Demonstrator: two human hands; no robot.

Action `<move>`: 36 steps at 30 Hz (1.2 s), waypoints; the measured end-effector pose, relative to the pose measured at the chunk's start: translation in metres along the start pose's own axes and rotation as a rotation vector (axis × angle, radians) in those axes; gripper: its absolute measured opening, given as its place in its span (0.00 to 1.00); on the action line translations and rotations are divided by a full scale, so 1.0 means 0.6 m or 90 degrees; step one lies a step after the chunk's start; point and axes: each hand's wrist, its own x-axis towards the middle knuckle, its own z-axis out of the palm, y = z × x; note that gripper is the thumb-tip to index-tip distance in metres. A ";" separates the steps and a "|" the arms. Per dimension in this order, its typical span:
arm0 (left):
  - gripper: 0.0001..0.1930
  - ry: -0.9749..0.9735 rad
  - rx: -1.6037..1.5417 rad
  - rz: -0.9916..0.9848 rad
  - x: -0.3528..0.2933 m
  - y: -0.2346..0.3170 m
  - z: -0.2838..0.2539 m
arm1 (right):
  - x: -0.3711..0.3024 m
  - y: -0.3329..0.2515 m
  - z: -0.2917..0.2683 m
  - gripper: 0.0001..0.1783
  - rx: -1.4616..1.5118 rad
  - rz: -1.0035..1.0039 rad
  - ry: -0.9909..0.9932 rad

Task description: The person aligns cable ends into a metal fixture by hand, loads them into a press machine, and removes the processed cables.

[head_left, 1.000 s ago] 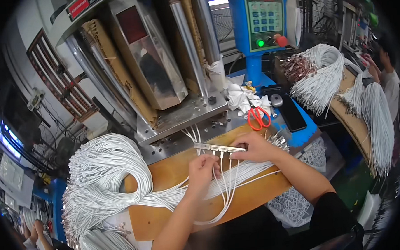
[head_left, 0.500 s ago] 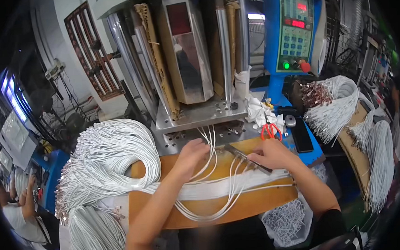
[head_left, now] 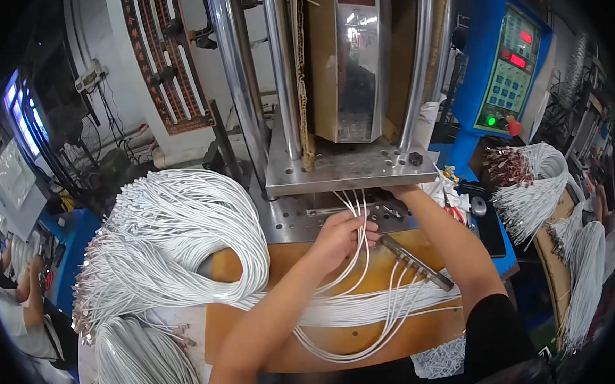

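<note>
My left hand (head_left: 343, 239) is closed around a few white cables (head_left: 357, 264), in front of the press. The cables run up from it under the press's steel plate (head_left: 341, 176). My right hand (head_left: 401, 191) reaches under the right part of that plate; its fingers are hidden there. Below my right forearm lies a dark metal bar mold (head_left: 417, 263) with several white cables seated along it. It rests at a slant on the brown board (head_left: 260, 354), over a flat bundle of white cables (head_left: 348, 311).
A large coiled cable bundle (head_left: 203, 197) lies left, with another bundle (head_left: 142, 360) nearer me. At right stand a blue control box (head_left: 485, 57), a phone (head_left: 490, 234) and more hanging cables (head_left: 583, 275). A bag of small white pieces (head_left: 441, 359) sits below the board. Another person (head_left: 21, 304) works far left.
My right hand has left the bar mold and gone forward under the press plate. My left hand has closed on the cables by the press. The view has shifted left.
</note>
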 end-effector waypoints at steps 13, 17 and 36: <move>0.14 -0.212 0.009 -0.036 -0.082 0.011 0.009 | -0.107 -0.074 -0.125 0.23 0.136 0.055 -0.056; 0.11 -0.281 0.125 -0.093 -0.147 -0.015 0.041 | -0.153 -0.158 -0.152 0.18 0.134 0.123 -0.135; 0.20 0.274 0.713 0.118 -0.256 0.151 -0.025 | -0.316 -0.167 -0.263 0.15 -0.029 0.030 -0.148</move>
